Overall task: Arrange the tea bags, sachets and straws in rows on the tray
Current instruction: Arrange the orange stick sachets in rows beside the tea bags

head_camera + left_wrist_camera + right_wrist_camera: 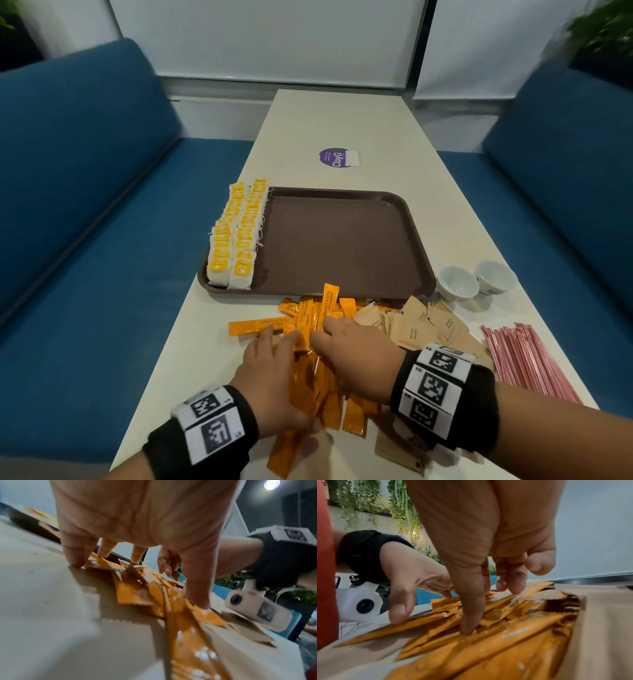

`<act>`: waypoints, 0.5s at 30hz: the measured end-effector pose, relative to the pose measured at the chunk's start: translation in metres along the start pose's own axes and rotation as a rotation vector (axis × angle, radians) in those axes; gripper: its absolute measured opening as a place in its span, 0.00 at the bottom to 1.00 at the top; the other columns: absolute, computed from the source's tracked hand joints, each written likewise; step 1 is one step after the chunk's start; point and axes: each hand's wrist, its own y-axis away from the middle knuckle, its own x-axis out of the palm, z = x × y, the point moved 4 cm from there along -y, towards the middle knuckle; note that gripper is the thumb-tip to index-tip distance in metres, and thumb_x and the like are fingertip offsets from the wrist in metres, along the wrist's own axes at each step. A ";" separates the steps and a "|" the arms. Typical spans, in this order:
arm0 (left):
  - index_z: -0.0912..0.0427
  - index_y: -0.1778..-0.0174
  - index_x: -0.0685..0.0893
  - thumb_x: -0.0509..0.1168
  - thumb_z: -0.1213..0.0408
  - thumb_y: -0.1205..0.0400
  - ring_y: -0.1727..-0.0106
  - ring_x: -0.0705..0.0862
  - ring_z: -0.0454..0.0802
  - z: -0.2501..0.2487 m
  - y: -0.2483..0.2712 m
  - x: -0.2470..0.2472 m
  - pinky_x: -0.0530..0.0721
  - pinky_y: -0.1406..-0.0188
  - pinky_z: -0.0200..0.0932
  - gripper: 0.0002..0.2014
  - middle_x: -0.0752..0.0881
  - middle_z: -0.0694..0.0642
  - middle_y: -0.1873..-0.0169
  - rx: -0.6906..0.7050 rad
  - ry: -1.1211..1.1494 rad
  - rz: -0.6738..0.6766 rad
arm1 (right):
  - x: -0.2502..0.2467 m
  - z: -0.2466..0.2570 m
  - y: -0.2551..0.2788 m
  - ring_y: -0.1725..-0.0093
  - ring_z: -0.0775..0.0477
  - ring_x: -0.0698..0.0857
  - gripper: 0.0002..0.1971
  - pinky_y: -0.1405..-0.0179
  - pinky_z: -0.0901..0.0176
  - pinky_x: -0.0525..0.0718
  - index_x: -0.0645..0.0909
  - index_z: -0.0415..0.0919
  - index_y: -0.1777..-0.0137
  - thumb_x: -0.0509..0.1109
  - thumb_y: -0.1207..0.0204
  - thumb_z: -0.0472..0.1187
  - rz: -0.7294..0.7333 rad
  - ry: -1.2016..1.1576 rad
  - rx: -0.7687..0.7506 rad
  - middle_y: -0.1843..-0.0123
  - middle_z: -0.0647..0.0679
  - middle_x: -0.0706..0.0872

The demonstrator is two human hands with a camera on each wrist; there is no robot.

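Observation:
A brown tray (346, 236) holds two rows of yellow-tagged tea bags (236, 240) along its left side. In front of it on the table lies a loose pile of orange coffee sachets (320, 383). Both hands rest on this pile. My left hand (287, 373) has spread fingers (75, 561) touching the sachets (133, 595). My right hand (329, 334) presses its thumb (469, 626) and fingertips down on the sachets (513, 635); neither hand grips one. Brown sugar sachets (424, 325) lie right of the pile and pink straws (527, 359) lie farther right.
Two white cups (457, 282) stand by the tray's near right corner. A purple round sticker (337, 157) lies on the table beyond the tray. Blue sofas (85, 205) flank the narrow white table (335, 113) on both sides.

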 end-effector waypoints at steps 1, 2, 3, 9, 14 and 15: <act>0.45 0.19 0.42 0.77 0.40 0.39 0.18 0.44 0.61 -0.003 -0.003 0.001 0.57 0.20 0.54 0.61 0.40 0.57 0.19 0.004 -0.031 -0.008 | 0.000 0.000 0.000 0.39 0.41 0.74 0.26 0.50 0.49 0.82 0.66 0.43 0.29 0.70 0.25 0.34 -0.006 -0.010 0.015 0.37 0.42 0.72; 0.46 0.19 0.42 0.76 0.42 0.37 0.18 0.46 0.61 -0.005 -0.005 0.001 0.58 0.21 0.52 0.59 0.41 0.58 0.19 0.007 -0.060 -0.023 | 0.000 0.000 -0.001 0.39 0.42 0.74 0.27 0.50 0.50 0.82 0.66 0.43 0.29 0.71 0.25 0.34 -0.010 -0.020 0.027 0.37 0.43 0.72; 0.46 0.20 0.44 0.75 0.45 0.34 0.19 0.49 0.61 -0.007 -0.007 0.001 0.59 0.22 0.51 0.55 0.43 0.59 0.19 0.009 -0.082 -0.040 | 0.000 0.000 -0.001 0.38 0.42 0.74 0.27 0.49 0.50 0.81 0.66 0.43 0.28 0.71 0.25 0.35 -0.012 -0.028 0.037 0.36 0.43 0.72; 0.45 0.22 0.53 0.66 0.54 0.23 0.26 0.61 0.57 -0.010 -0.017 -0.005 0.70 0.32 0.45 0.37 0.56 0.56 0.24 0.021 -0.051 -0.123 | 0.000 -0.003 -0.004 0.37 0.40 0.74 0.30 0.48 0.48 0.81 0.65 0.43 0.28 0.74 0.27 0.35 0.008 -0.056 0.060 0.36 0.42 0.72; 0.46 0.24 0.55 0.66 0.62 0.23 0.30 0.68 0.57 -0.011 -0.022 -0.007 0.72 0.35 0.44 0.35 0.61 0.55 0.29 0.020 -0.007 -0.087 | 0.000 -0.006 -0.008 0.38 0.40 0.75 0.29 0.47 0.48 0.82 0.66 0.43 0.28 0.73 0.27 0.33 -0.008 -0.076 0.076 0.36 0.41 0.72; 0.47 0.24 0.55 0.67 0.63 0.23 0.31 0.70 0.57 -0.012 -0.023 -0.007 0.73 0.35 0.44 0.35 0.62 0.56 0.30 0.027 0.005 -0.076 | 0.000 -0.005 -0.008 0.38 0.40 0.75 0.29 0.47 0.49 0.81 0.66 0.42 0.28 0.72 0.27 0.33 -0.013 -0.079 0.074 0.36 0.41 0.72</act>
